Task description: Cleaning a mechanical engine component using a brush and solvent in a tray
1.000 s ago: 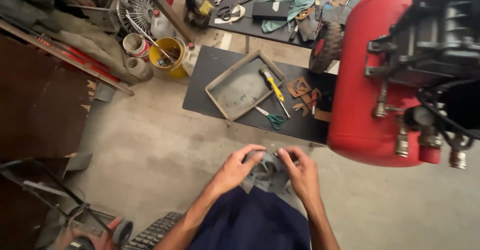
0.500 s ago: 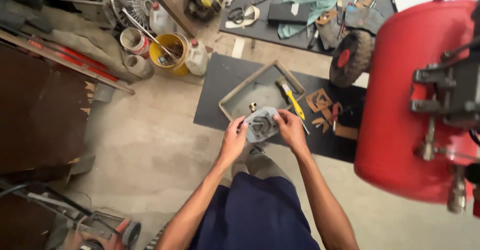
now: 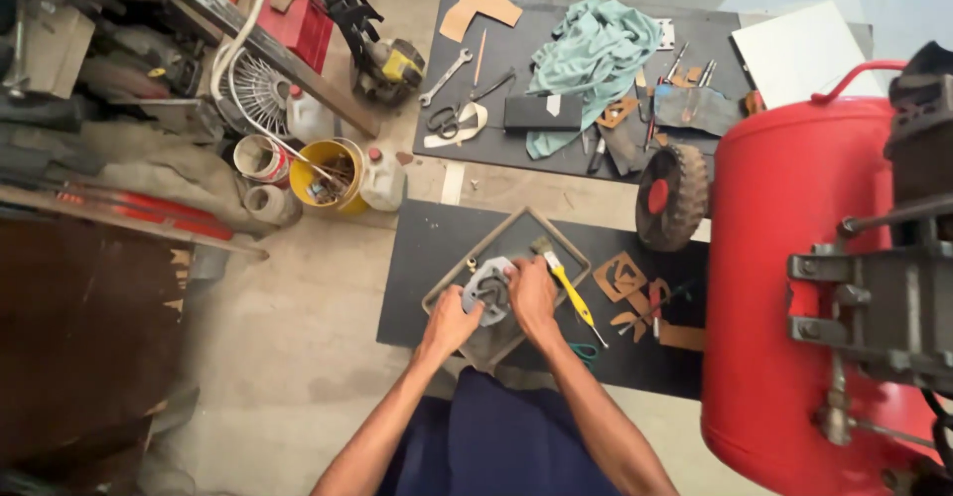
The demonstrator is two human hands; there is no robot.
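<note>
Fingers of the left hand [image 3: 449, 323] and right hand [image 3: 532, 295] clamp a grey metal casting [image 3: 489, 290] over the shallow tray [image 3: 559, 248] on the floor mat. It could slip sideways and drop. Roughly round, face up; no clear long axis.

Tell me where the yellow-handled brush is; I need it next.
In the head view the yellow-handled brush lies on the right edge of the grey tray, just right of the right hand, with brown gasket cut-outs further right.
</note>
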